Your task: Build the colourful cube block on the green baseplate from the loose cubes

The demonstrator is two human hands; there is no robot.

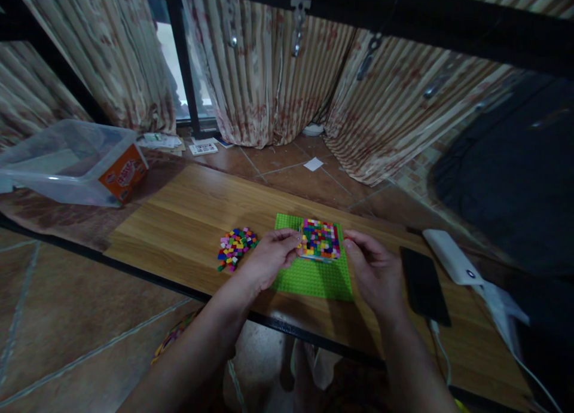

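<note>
A multicoloured block of small toy building bricks (321, 238) stands on the far part of a green studded baseplate (314, 280). My left hand (280, 250) is at the block's left side, thumb and forefinger pinched at a small yellow brick (302, 241). Just off the block's right side is my right hand (372, 260), its thumb and forefinger closed together. A speck of red shows at those fingertips, too small to make out. To the left of the baseplate lies a loose pile of small coloured bricks (236, 247) on the wooden table (179, 222).
A clear plastic bin (58, 177) with an orange label stands at the far left. On the right lie a black phone (424, 284) with a cable plugged in and a white power bank (451, 259). Striped curtains (269, 72) hang behind the table.
</note>
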